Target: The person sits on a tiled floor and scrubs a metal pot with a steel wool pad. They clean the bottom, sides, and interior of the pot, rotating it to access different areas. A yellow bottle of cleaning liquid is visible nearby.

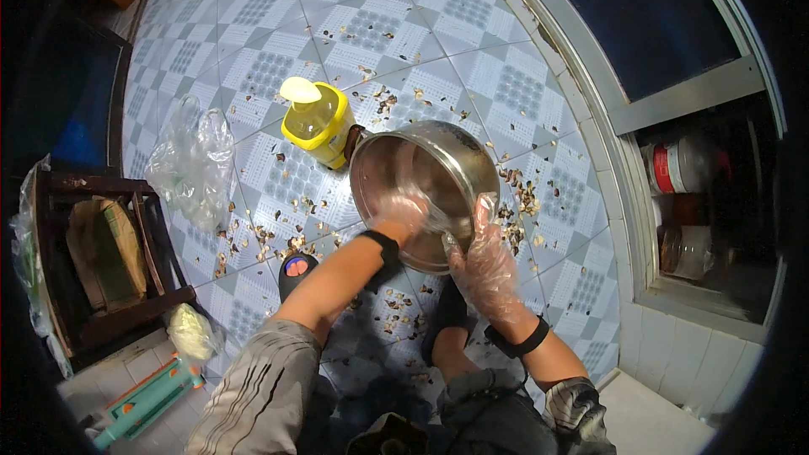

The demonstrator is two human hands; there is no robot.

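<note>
A metal pot [436, 139] is tilted above the tiled floor, its mouth turned toward me and to the left. A dark brown handle [354, 142] sticks out at its left side. My right hand [486, 265], in a clear plastic glove, grips the pot's right rim with the thumb toward the inside. Inside the pot is my left hand [404, 212], also gloved and blurred. It is near the inner wall; whether its fingers hold anything cannot be made out. Just left of the pot stands a yellow pump bottle [319, 123] with clear liquid.
Shell-like scraps [521, 196] litter the patterned floor tiles [373, 31]. A clear plastic bag [193, 164] lies at left, beside a dark wooden stool frame [114, 322] with cardboard. A green tool [152, 401] lies lower left. At right, jars [686, 253] stand inside a framed cabinet opening.
</note>
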